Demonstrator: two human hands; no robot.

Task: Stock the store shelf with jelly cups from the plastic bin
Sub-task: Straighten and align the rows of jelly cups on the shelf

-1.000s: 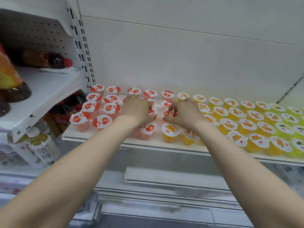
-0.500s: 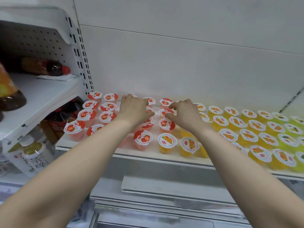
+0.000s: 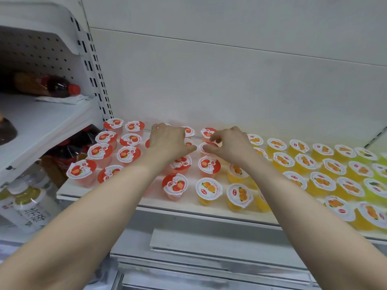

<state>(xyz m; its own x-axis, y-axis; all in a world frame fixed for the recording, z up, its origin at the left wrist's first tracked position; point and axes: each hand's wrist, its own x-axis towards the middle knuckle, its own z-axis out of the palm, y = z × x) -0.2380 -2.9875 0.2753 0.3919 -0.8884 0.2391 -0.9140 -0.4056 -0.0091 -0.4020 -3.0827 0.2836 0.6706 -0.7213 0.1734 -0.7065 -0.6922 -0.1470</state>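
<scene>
Carefully, a person's right hand (image 3: 232,147) pinches a red jelly cup (image 3: 202,147) by its rim on the shelf (image 3: 184,208), the left hand (image 3: 167,141) resting loose-fingered on neighbouring cups (image 3: 188,131) at its 9 o'clock. With rows packed tight, a careless nudge could topple the orange cups (image 3: 280,160) at 3 o'clock.

I see red jelly cups (image 3: 175,186) under red-and-white lids printed with strawberries, yellow-orange jelly cups (image 3: 208,190) under white lids printed with orange fruit, and green jelly cups (image 3: 374,188). The shelf (image 3: 188,206) is white. The white pegboard panel (image 3: 41,49) has rows of dark dots.
</scene>
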